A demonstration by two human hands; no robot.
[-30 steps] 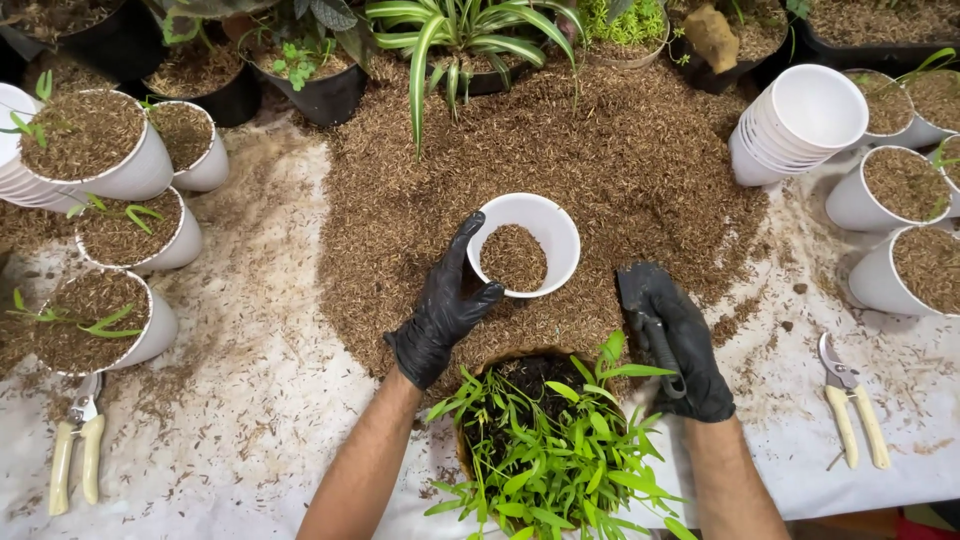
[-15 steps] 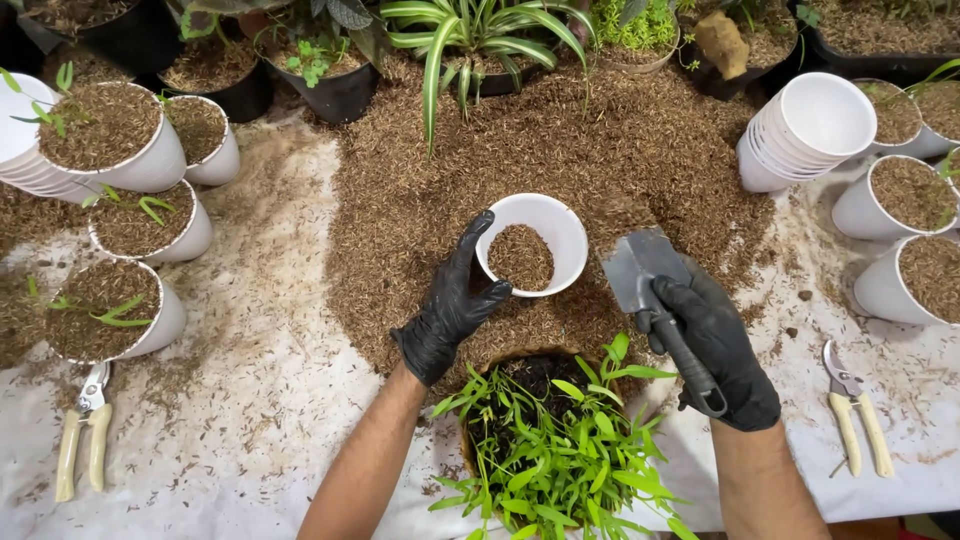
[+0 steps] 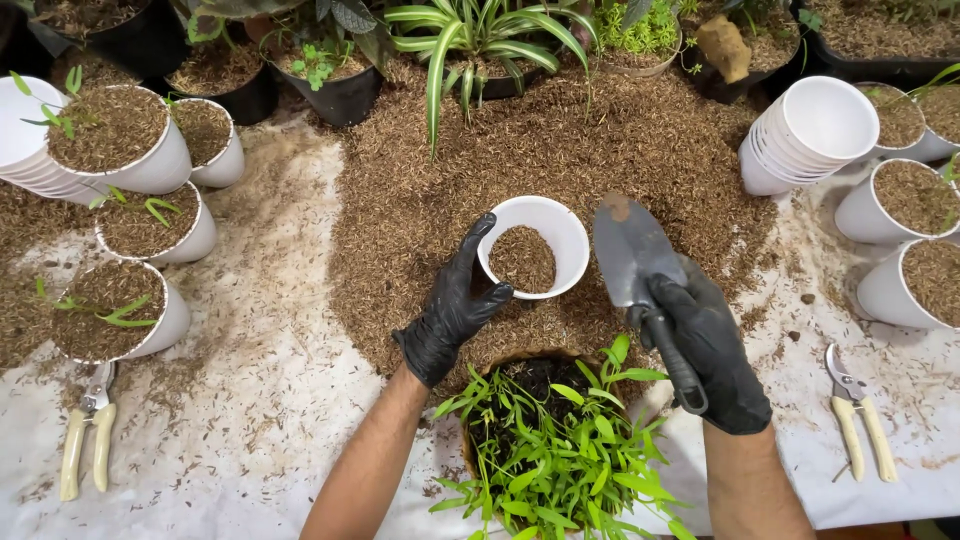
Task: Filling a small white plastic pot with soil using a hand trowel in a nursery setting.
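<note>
My left hand (image 3: 452,305), in a black glove, grips the left rim of a white cup (image 3: 570,245) partly filled with brown husk mix. The cup sits on a wide pile of that husk mix (image 3: 560,150). My right hand (image 3: 712,350), also gloved, holds a grey metal trowel (image 3: 628,248) by its black handle. The blade is lifted just right of the cup, with a little mix at its tip. A pot of thin green leafy plants (image 3: 555,450) stands close to me, between my arms.
A stack of white cups (image 3: 812,130) lies at the right beside filled cups (image 3: 888,195). More filled cups with seedlings (image 3: 110,310) stand at the left. Pruning shears lie at the left (image 3: 85,440) and right (image 3: 862,425). Black potted plants (image 3: 340,80) line the back.
My right hand has raised the trowel out of the husk pile and turned its blade face up beside the cup. My left hand has stayed on the cup.
</note>
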